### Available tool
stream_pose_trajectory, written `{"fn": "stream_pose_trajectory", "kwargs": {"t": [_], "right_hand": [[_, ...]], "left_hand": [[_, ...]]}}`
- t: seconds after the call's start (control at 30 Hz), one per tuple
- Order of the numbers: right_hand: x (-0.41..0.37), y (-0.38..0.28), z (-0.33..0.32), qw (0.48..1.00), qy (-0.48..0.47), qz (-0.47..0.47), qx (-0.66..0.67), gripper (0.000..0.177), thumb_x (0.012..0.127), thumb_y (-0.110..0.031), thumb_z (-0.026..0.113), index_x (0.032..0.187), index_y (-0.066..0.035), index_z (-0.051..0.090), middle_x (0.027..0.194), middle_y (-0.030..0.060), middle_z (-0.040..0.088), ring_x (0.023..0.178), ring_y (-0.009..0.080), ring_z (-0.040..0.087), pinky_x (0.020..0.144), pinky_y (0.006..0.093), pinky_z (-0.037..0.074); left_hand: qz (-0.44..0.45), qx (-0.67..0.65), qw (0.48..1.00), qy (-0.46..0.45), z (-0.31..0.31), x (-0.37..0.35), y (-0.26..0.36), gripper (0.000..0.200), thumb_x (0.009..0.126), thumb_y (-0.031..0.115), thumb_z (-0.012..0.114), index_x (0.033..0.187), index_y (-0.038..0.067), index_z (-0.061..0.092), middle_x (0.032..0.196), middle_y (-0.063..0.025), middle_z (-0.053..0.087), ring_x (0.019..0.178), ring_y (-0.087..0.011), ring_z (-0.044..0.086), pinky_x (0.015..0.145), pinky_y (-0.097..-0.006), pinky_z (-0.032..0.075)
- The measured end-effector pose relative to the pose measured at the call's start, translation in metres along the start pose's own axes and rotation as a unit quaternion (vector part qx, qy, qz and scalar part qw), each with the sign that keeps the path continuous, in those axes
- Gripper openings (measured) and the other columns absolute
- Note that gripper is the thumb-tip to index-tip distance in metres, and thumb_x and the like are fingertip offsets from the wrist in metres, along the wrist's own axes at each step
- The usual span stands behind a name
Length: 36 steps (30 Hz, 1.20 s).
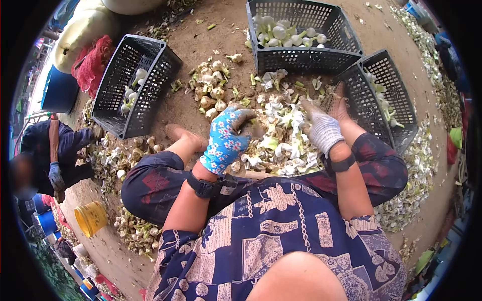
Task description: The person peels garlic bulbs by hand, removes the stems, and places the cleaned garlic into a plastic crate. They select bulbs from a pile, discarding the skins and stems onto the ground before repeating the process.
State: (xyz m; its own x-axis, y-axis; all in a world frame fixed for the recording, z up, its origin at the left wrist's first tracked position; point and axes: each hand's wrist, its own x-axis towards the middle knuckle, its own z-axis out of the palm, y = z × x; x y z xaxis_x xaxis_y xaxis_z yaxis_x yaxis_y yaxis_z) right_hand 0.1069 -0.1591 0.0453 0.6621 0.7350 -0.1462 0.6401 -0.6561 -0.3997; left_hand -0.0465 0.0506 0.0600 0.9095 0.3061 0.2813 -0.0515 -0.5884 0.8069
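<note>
My left hand [226, 140], in a blue floral glove with dirty fingertips, curls thumb and fingers toward each other over a pile of white garlic skins [288, 145]. Whatever lies at its fingertips is blurred against the pile. On the other side of the pile is my right hand [322, 129], in a whitish knit glove, its soiled fingers stretched out and apart with nothing visible in them. Unpeeled garlic bulbs [213, 90] are heaped just beyond my left hand. Cleaned white garlic bulbs [283, 34] with stems lie in the large black crate [306, 62] ahead.
A black crate [113, 108] with a few bulbs stands at the left, another crate [399, 90] at the right. Red netting [94, 65] lies beside pale sacks. A person [57, 145] bends at the far left near a yellow bucket [91, 218]. Garlic debris covers the ground around.
</note>
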Motion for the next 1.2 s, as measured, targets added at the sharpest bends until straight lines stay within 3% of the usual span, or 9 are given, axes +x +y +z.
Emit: {"fn": "stream_pose_trajectory", "kwargs": {"t": [0.1, 0.23, 0.37, 0.53, 0.6, 0.67, 0.77, 0.93, 1.2], "right_hand": [[0.007, -0.054, -0.013, 0.98, -0.032, -0.186, 0.06, 0.052, 0.073, -0.031, 0.064, 0.118, -0.008, 0.051, 0.095, 0.0192, 0.062, 0.087, 0.0355, 0.06, 0.074, 0.0415, 0.048], [0.015, -0.07, 0.013, 0.985, -0.098, -0.14, 0.024, 0.032, 0.077, -0.029, 0.061, 0.102, -0.009, 0.063, 0.086, 0.0159, 0.064, 0.079, 0.0324, 0.062, 0.068, 0.039, 0.049], [0.01, -0.055, 0.02, 0.953, -0.002, -0.052, 0.297, 0.02, 0.083, -0.017, 0.058, 0.095, -0.003, 0.065, 0.075, 0.0101, 0.064, 0.062, 0.0216, 0.061, 0.057, 0.0312, 0.049], [0.02, 0.02, 0.052, 0.615, 0.024, 0.247, 0.748, 0.018, 0.084, -0.021, 0.057, 0.083, -0.003, 0.062, 0.066, 0.0039, 0.061, 0.048, 0.0083, 0.052, 0.04, 0.0212, 0.041], [0.029, 0.048, 0.053, 0.956, -0.1, 0.202, 0.19, 0.032, 0.083, -0.033, 0.057, 0.083, -0.002, 0.065, 0.071, 0.0097, 0.065, 0.056, 0.0178, 0.06, 0.05, 0.0309, 0.049], [0.015, 0.02, 0.027, 0.94, -0.246, 0.122, -0.205, 0.043, 0.078, -0.045, 0.056, 0.091, -0.006, 0.068, 0.094, 0.0189, 0.065, 0.087, 0.0329, 0.063, 0.079, 0.0434, 0.047], [0.01, 0.008, 0.008, 0.932, -0.291, 0.123, -0.177, 0.036, 0.079, -0.035, 0.056, 0.1, -0.007, 0.066, 0.094, 0.0197, 0.064, 0.087, 0.0344, 0.062, 0.078, 0.0423, 0.048], [0.004, -0.007, 0.021, 0.988, 0.097, -0.118, -0.008, 0.025, 0.083, -0.023, 0.055, 0.101, -0.007, 0.062, 0.084, 0.0174, 0.065, 0.079, 0.0344, 0.062, 0.069, 0.0414, 0.049], [0.02, -0.049, 0.005, 0.979, -0.016, -0.13, 0.153, 0.029, 0.08, -0.034, 0.059, 0.091, -0.008, 0.065, 0.071, 0.014, 0.063, 0.066, 0.0325, 0.061, 0.061, 0.0408, 0.048]], "left_hand": [[-0.008, -0.043, 0.998, -0.035, 0.017, -0.005, -0.002, 0.03, 0.071, -0.009, 0.054, 0.098, 0.003, 0.062, 0.088, -0.0118, 0.062, 0.077, -0.0218, 0.061, 0.068, -0.0292, 0.048], [-0.084, -0.095, 0.991, -0.037, 0.02, -0.007, 0.006, 0.039, 0.076, -0.008, 0.053, 0.112, 0.005, 0.057, 0.086, -0.0042, 0.059, 0.075, -0.0115, 0.055, 0.068, -0.0236, 0.046], [-0.208, -0.23, 0.95, -0.037, 0.011, -0.005, 0.006, 0.047, 0.075, -0.011, 0.051, 0.118, 0.008, 0.053, 0.09, -0.0004, 0.053, 0.081, -0.0081, 0.05, 0.074, -0.0213, 0.044], [-0.193, -0.418, 0.883, 0.091, 0.003, -0.001, 0.003, 0.045, 0.076, -0.009, 0.052, 0.119, 0.004, 0.05, 0.102, -0.003, 0.053, 0.092, -0.0111, 0.052, 0.082, -0.0243, 0.044], [-0.206, -0.443, 0.864, 0.122, -0.002, 0.001, -0.009, 0.048, 0.075, -0.008, 0.052, 0.121, 0.003, 0.046, 0.106, -0.0057, 0.053, 0.094, -0.0152, 0.053, 0.082, -0.0273, 0.045], [-0.215, -0.474, 0.844, 0.127, -0.007, 0.004, -0.016, 0.049, 0.075, -0.005, 0.055, 0.122, 0.003, 0.045, 0.106, -0.0062, 0.053, 0.092, -0.0166, 0.055, 0.079, -0.0278, 0.047], [-0.21, -0.562, 0.792, 0.11, -0.003, 0.001, -0.027, 0.054, 0.075, 0.003, 0.064, 0.124, 0.004, 0.042, 0.103, -0.0076, 0.054, 0.092, -0.0184, 0.056, 0.077, -0.0307, 0.049], [-0.199, -0.544, 0.814, 0.038, -0.005, 0.006, -0.017, 0.056, 0.074, 0.004, 0.067, 0.124, 0.003, 0.043, 0.104, -0.0082, 0.055, 0.096, -0.02, 0.056, 0.08, -0.0322, 0.048], [-0.192, -0.425, 0.881, -0.078, -0.005, 0.008, 0.002, 0.047, 0.072, -0.004, 0.055, 0.118, 0.003, 0.053, 0.098, -0.0016, 0.055, 0.092, -0.0106, 0.05, 0.086, -0.0256, 0.041]]}}
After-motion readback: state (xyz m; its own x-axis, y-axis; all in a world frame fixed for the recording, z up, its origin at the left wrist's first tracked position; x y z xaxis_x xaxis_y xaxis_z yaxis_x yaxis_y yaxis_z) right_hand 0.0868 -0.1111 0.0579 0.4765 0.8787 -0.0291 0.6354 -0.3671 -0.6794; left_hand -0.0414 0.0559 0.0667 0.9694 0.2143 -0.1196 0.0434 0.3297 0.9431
